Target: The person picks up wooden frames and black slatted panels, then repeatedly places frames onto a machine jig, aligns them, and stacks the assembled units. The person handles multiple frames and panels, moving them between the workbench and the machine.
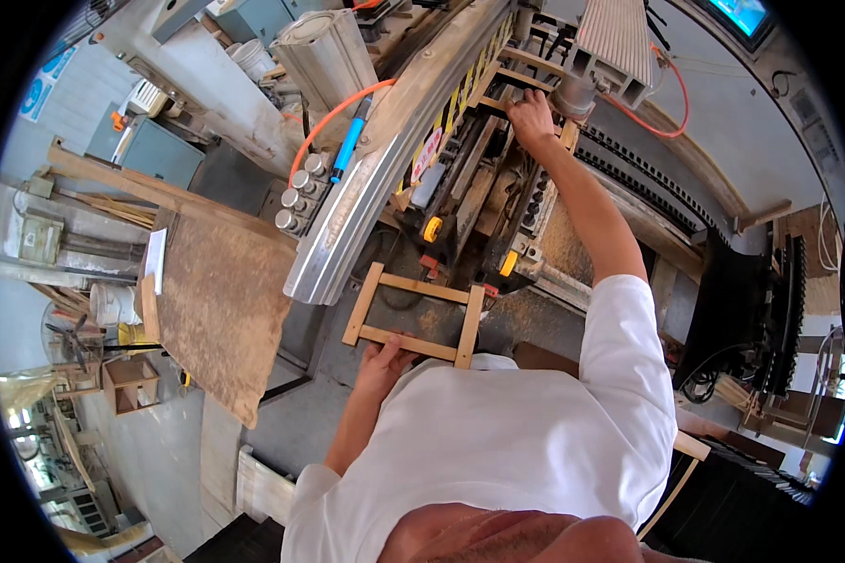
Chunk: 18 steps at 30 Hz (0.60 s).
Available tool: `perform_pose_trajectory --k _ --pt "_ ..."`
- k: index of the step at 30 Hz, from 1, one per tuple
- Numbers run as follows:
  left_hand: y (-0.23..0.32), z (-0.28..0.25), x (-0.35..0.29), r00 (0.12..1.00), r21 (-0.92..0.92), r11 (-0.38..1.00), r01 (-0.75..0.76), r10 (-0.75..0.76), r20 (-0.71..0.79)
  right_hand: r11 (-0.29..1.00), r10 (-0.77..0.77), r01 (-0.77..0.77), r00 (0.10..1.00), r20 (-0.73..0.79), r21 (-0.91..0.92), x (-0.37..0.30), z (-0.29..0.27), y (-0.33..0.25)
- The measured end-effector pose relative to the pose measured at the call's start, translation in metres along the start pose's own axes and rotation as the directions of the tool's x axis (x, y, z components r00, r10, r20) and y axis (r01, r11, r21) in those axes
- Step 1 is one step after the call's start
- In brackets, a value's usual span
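A small light-wood frame, made of two end pieces joined by two rails, is held in front of my body. My left hand is closed around its near rail, close to the left end. My right arm stretches far forward into the machine. There my right hand is closed, fingers bent, at a second wooden frame lying across the machine's rails. Its fingertips are partly hidden. Right above that hand's right side hangs a round metal press cylinder.
A thick metal beam with a striped strip runs along the machine's left. Yellow-knobbed clamps stick out at its near end. Sawdust lies on the bed. A worn brown board stands left; black bellows sit right.
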<state>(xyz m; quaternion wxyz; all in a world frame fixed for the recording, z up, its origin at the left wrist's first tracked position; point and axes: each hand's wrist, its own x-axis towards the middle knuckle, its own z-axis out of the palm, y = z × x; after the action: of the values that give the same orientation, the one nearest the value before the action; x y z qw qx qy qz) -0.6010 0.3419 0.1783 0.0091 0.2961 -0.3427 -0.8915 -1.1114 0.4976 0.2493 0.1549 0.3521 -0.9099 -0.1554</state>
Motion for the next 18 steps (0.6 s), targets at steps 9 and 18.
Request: perform_pose_trajectory --k 9,18 --pt "0.001 -0.020 0.004 0.986 0.024 0.997 -0.079 0.081 -0.145 0.993 0.110 -0.115 0.982 0.152 0.024 0.056 0.020 0.027" --pt "-0.009 -0.027 0.022 0.977 -0.041 0.998 -0.039 0.030 -0.212 0.970 0.028 -0.099 0.954 0.299 0.223 0.087 0.033 0.048"
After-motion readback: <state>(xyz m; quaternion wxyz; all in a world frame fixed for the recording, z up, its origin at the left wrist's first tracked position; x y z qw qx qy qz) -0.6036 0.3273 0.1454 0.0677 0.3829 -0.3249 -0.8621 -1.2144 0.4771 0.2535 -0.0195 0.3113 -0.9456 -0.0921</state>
